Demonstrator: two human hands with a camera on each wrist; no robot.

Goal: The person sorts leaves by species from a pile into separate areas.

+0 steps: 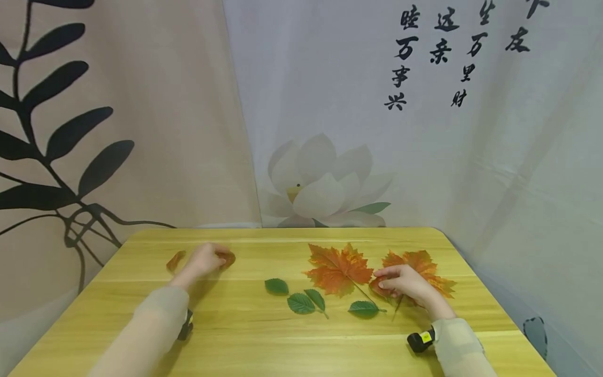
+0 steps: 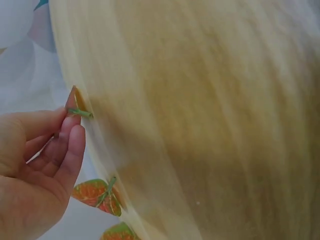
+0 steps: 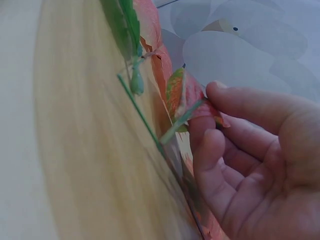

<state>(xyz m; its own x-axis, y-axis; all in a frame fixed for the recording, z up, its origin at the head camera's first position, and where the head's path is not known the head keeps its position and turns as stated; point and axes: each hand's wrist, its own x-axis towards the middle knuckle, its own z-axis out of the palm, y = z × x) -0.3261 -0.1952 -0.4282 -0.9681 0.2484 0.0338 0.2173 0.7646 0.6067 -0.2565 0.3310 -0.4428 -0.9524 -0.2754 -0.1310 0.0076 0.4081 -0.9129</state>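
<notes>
In the head view my left hand (image 1: 206,260) is over the table's back left, pinching a small orange-brown leaf (image 1: 228,259). The left wrist view shows that leaf's green stem (image 2: 82,113) beside the thumb and fingertips. Another orange leaf (image 1: 176,261) lies just left of this hand. On the right, my right hand (image 1: 405,285) pinches a small red leaf (image 3: 187,97) with a green stem, between thumb and fingers. It is over the stem area of the right large orange maple leaf (image 1: 426,267), partly covering it. A second maple leaf (image 1: 336,267) lies to its left.
Green leaves lie in the middle of the wooden table (image 1: 264,345): a single one (image 1: 276,286), a joined pair (image 1: 301,303) and one (image 1: 364,309) below the left maple leaf. A printed curtain (image 1: 330,104) hangs behind the table's back edge.
</notes>
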